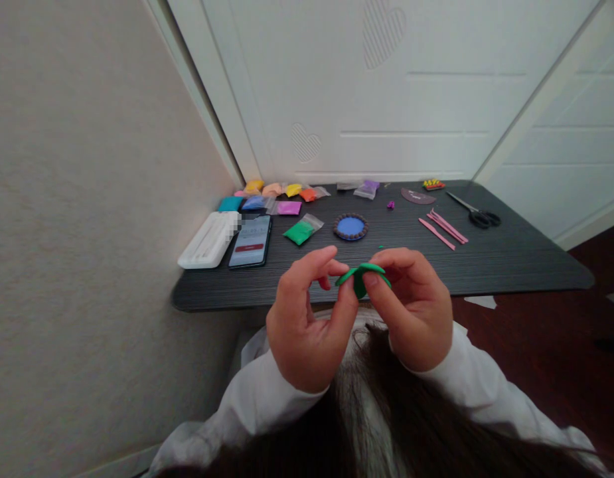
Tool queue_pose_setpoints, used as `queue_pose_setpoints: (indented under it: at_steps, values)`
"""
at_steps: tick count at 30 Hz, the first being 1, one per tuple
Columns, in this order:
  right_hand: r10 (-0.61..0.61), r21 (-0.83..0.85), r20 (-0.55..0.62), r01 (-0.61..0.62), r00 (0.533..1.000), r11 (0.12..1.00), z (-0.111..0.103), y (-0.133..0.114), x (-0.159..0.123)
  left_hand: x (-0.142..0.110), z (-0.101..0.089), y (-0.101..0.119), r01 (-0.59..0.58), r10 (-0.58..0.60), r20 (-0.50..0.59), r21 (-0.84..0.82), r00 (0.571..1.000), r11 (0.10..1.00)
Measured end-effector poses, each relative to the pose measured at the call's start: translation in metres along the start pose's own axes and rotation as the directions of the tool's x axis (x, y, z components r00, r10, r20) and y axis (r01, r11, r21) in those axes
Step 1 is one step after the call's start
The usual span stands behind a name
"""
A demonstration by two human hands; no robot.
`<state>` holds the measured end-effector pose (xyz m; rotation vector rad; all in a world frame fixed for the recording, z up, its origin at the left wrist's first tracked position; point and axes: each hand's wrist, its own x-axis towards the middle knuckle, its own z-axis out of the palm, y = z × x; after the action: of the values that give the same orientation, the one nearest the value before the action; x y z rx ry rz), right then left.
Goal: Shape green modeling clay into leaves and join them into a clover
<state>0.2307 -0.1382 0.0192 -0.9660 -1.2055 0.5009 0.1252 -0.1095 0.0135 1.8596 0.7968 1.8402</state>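
A green modelling clay piece (360, 282), made of several flat petal-like lobes, is held up over the table's near edge. My left hand (311, 318) pinches its left lobe between thumb and fingers. On the other side, my right hand (413, 305) is closed on the right lobes, thumb in front. Beyond the hands lies a blue clay disc (351, 227) ringed with small brown balls. A packet of green clay (303, 230) rests to its left, and a tiny green bit (381, 247) shows just behind my right fingers.
On the dark table (526, 265) stand a white case (210, 240) and a phone (251, 241) at left. Colourful clay packets (289, 208) line the back. Pink tools (439, 232), scissors (478, 216), a translucent scraper (417, 196) and a purple clay bit (391, 205) lie at right.
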Motion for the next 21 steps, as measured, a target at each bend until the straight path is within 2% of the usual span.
queue_pose_setpoints:
  at_steps: [3,5,9,14,19,21]
  values:
    - [-0.046,0.002,-0.008,0.046,0.999,0.999,0.000,0.001,-0.001,-0.001,0.000,-0.005,-0.150,0.151,-0.008,0.041,0.989,0.988]
    - [-0.061,-0.003,-0.009,0.061,0.998,0.998,0.000,0.001,-0.001,-0.001,-0.001,-0.006,-0.193,0.192,0.021,0.071,0.981,0.979]
    - [-0.088,-0.006,-0.008,0.088,0.996,0.996,0.000,0.001,-0.003,-0.003,-0.001,-0.006,-0.262,0.262,0.012,0.075,0.965,0.962]
    - [-0.123,0.031,0.019,0.122,0.992,0.992,0.000,0.001,-0.003,-0.002,-0.003,-0.004,-0.278,0.278,0.025,0.038,0.960,0.960]
    - [-0.160,0.095,0.041,0.156,0.986,0.983,-0.001,0.000,-0.004,0.000,-0.012,0.002,-0.296,0.290,0.140,0.023,0.947,0.955]
    - [-0.176,0.115,0.055,0.169,0.983,0.979,-0.002,-0.001,-0.005,-0.001,-0.016,0.003,-0.236,0.232,0.150,0.008,0.961,0.972]
